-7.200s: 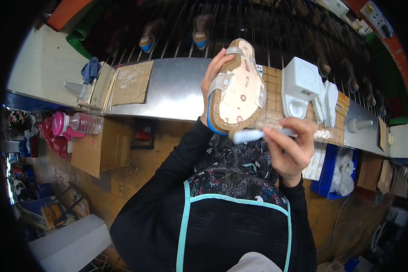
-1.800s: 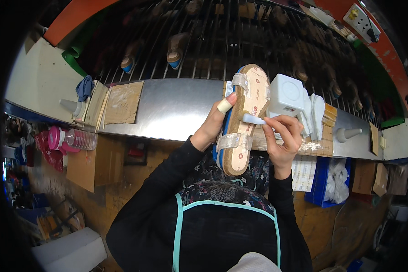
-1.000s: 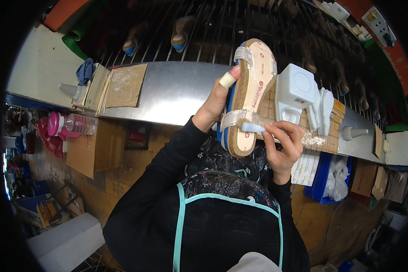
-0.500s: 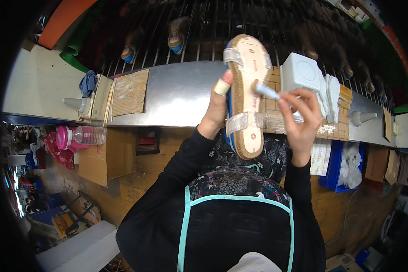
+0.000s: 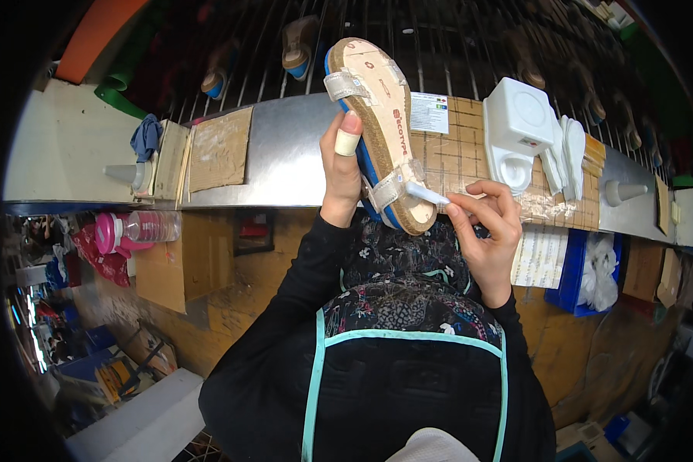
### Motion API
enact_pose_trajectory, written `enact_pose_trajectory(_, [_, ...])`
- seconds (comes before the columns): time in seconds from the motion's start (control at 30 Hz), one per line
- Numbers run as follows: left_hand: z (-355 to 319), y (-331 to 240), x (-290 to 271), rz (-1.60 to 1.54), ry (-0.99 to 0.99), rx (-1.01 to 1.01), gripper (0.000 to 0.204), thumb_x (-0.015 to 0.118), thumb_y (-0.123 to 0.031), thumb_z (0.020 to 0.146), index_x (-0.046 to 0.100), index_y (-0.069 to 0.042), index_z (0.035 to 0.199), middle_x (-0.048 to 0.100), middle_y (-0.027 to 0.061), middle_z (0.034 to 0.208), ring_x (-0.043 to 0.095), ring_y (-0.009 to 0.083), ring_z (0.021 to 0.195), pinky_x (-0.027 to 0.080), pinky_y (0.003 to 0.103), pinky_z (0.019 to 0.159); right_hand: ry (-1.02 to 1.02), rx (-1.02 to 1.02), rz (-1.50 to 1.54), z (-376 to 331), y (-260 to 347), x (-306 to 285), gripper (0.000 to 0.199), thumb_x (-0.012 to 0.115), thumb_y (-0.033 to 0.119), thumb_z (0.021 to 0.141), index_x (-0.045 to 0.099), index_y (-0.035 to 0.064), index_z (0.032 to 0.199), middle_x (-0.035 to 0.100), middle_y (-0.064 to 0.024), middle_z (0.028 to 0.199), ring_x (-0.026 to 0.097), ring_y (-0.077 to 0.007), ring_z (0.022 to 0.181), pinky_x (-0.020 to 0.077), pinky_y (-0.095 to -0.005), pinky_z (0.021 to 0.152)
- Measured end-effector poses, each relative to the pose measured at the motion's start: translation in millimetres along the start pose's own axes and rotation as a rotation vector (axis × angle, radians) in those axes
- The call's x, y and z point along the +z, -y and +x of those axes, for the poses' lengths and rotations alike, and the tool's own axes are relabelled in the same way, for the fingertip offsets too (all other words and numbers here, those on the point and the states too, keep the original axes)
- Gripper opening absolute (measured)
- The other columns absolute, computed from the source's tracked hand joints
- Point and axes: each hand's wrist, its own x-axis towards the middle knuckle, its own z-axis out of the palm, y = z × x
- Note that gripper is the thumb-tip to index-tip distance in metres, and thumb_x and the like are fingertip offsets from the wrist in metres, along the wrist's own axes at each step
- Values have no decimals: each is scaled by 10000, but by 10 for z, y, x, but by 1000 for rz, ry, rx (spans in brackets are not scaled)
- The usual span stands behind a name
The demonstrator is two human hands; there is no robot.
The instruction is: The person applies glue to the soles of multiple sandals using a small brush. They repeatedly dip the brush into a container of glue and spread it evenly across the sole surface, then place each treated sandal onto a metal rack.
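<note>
My left hand point(image 5: 342, 179) grips a sandal point(image 5: 377, 127) by its blue sole edge and holds it upright over the metal bench point(image 5: 285, 158). The sandal has a cork-coloured footbed and two pale straps, toe end pointing up. One finger of that hand wears a pale bandage. My right hand point(image 5: 485, 227) pinches a thin white stick point(image 5: 427, 193), whose tip touches the sandal near its heel strap.
A white plastic box point(image 5: 518, 131) and white strips stand at the bench's right, with a gridded board point(image 5: 458, 158) under them. Cardboard pieces point(image 5: 219, 148) and a blue rag point(image 5: 145, 138) lie at the left. More sandals hang on the wire rack point(image 5: 300, 46) behind. A pink-capped bottle point(image 5: 135, 229) sits below.
The sandal has tilted so its toe leans left. My right hand has dropped from the middle of the footbed to the heel strap, still holding the white stick.
</note>
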Motion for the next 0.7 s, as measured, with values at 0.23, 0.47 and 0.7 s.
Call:
enact_pose_trajectory(0.23, [15, 21, -41, 51, -6, 4, 663, 514, -560, 952, 577, 59, 1181, 650, 123, 1061, 605, 162, 952, 471, 278, 840, -124, -160, -249, -20, 5, 35, 196, 821, 132, 736, 783, 133, 928, 639, -17, 997, 550, -109, 702, 302, -295, 805])
enact_pose_trajectory(0.47, [62, -43, 54, -138, 45, -93, 670, 447, -581, 973, 578, 31, 1213, 667, 143, 1083, 664, 172, 959, 542, 286, 809, -80, -156, 158, -27, -20, 86, 240, 839, 133, 715, 786, 152, 948, 640, -31, 1010, 561, -145, 772, 364, -298, 760])
enact_pose_trajectory(0.7, [126, -160, 149, -225, 130, -153, 735, 413, -627, 960, 509, 6, 1321, 655, 149, 1147, 674, 169, 998, 565, 306, 861, -36, -396, -11, -73, -26, -11, 239, 842, 133, 708, 788, 155, 940, 635, -31, 1000, 556, -156, 796, 353, -305, 772])
